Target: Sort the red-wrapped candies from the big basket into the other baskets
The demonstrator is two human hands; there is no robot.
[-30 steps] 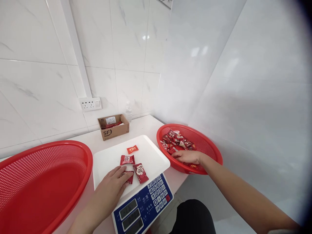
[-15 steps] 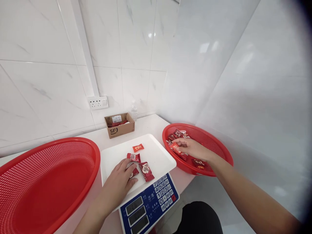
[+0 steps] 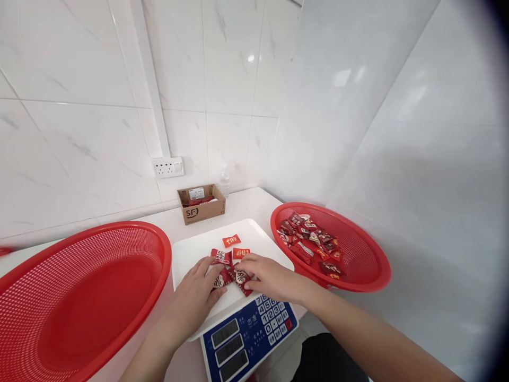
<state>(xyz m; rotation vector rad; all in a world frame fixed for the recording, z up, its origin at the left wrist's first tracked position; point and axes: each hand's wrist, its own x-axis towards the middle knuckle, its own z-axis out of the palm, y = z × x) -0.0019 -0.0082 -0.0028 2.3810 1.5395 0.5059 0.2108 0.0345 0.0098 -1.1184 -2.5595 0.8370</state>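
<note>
My left hand (image 3: 196, 294) rests on the white scale tray (image 3: 260, 241), its thumb and fingers around a small dark red wrapped candy (image 3: 221, 279). Beside it my right hand (image 3: 268, 276) has its fingers and thumb about a larger dark red candy packet (image 3: 240, 277), partly covering it. The two packets touch. Just behind them lie a red-and-white candy (image 3: 221, 257), a bright orange-red candy (image 3: 240, 253) and another orange-red candy (image 3: 231, 241). The scale's blue keypad panel (image 3: 250, 337) sits in front of the tray.
To the right stands a red mesh basket (image 3: 369, 254) with several wrapped candies. A large red basket (image 3: 161, 254) is at the left. Behind the tray are a cardboard box (image 3: 204, 213) and a clear bottle (image 3: 225, 183). Tiled walls rise behind and at the right.
My right hand has moved left from the right basket to the tray. A second orange-red candy now lies on the tray. My left hand stays at the same packet.
</note>
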